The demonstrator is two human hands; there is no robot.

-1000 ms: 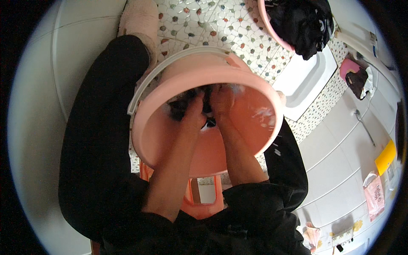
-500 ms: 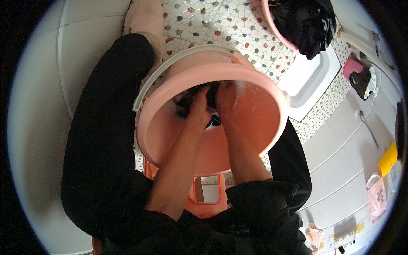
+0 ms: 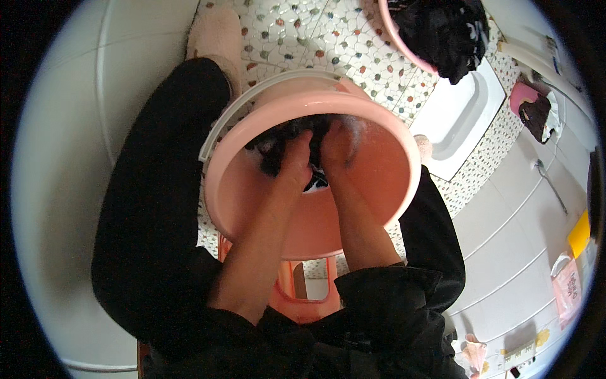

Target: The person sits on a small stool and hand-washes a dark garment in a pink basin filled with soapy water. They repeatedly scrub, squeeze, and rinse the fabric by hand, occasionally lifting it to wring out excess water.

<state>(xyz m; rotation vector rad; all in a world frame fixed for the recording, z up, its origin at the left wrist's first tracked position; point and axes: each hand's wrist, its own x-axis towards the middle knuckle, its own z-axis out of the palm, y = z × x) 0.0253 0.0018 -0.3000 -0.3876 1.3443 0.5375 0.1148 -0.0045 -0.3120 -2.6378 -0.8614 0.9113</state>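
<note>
A deep pink bucket (image 3: 391, 183) with a pale handle (image 3: 218, 129) stands tilted toward me between my knees. Low inside it lies a wet black cloth (image 3: 268, 151) with a small white patch and some suds around it. My left hand (image 3: 297, 158) is closed on the cloth, thumb uppermost. Beside it, my right hand (image 3: 336, 145) grips the same cloth a little to the right. The fingertips of both hands are hidden in the dark folds.
Beyond the bucket at the right, a pink basin (image 3: 392, 35) holds a heap of black clothes (image 3: 445, 38). A white squat toilet (image 3: 464, 117) is set in the pebbled floor (image 3: 284, 31). An orange-pink stool (image 3: 303, 311) is below the bucket. Tiled walls rise on both sides.
Both hands stay on the cloth and have shifted only slightly. More of the black cloth shows to the left of my left hand. The whole view has moved a little.
</note>
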